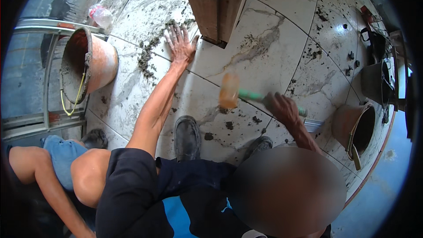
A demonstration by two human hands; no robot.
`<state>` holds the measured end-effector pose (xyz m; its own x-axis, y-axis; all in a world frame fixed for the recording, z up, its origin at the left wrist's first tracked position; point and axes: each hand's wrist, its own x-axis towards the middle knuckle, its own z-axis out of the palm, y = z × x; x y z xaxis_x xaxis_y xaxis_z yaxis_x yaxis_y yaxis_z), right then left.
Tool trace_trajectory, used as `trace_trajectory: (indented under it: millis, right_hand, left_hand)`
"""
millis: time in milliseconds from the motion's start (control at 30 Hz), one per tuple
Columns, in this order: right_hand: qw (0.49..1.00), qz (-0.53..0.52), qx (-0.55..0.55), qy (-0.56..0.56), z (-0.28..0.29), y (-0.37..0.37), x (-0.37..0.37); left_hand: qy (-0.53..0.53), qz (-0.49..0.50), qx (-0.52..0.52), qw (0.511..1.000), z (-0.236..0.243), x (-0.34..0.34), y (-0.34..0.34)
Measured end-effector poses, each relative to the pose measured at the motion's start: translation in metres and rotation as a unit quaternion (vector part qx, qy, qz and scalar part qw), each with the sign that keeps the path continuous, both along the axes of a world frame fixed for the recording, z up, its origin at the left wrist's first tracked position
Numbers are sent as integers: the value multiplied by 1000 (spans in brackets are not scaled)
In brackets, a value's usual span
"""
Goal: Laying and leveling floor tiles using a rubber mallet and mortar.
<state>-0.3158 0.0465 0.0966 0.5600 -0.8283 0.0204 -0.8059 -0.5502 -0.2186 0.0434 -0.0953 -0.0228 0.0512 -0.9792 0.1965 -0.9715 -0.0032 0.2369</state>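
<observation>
My left hand (180,46) lies flat with spread fingers on a white marble-patterned floor tile (207,68), close to the foot of a brown wooden post (205,0). Dark mortar crumbs (147,57) lie along the tile joint beside that hand. My right hand (282,108) is wrapped round the green handle of a mallet (229,90). The mallet's amber head is blurred by motion and appears over the tiles, right of my left hand. Whether it touches the floor I cannot tell.
A mortar-caked orange bucket (103,64) is at the left, near a metal frame (48,26) and a plastic bottle (101,16). At the right are another orange bucket (343,121) and a dark bucket (373,81). Another person's bent knee (90,176) is at lower left.
</observation>
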Motion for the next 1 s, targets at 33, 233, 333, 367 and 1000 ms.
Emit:
trace_trajectory:
  millis: [33, 233, 333, 367, 1000]
  right_hand:
    - [995, -51, 46, 67, -2, -9, 1]
    - [996, -57, -62, -33, 9, -21, -2]
    - [997, 63, -50, -20, 4, -1, 12]
    - [995, 91, -34, -38, 1, 4, 17]
    - [985, -53, 161, -42, -12, 40, 47]
  left_hand:
    - [-11, 3, -5, 1000, 1, 0, -1]
    - [-29, 7, -7, 1000, 1, -1, -1]
    - [-28, 14, -13, 999, 0, -2, -1]
    - [-43, 23, 19, 999, 0, -2, -2]
    - [33, -296, 88, 951, 11, 62, 10]
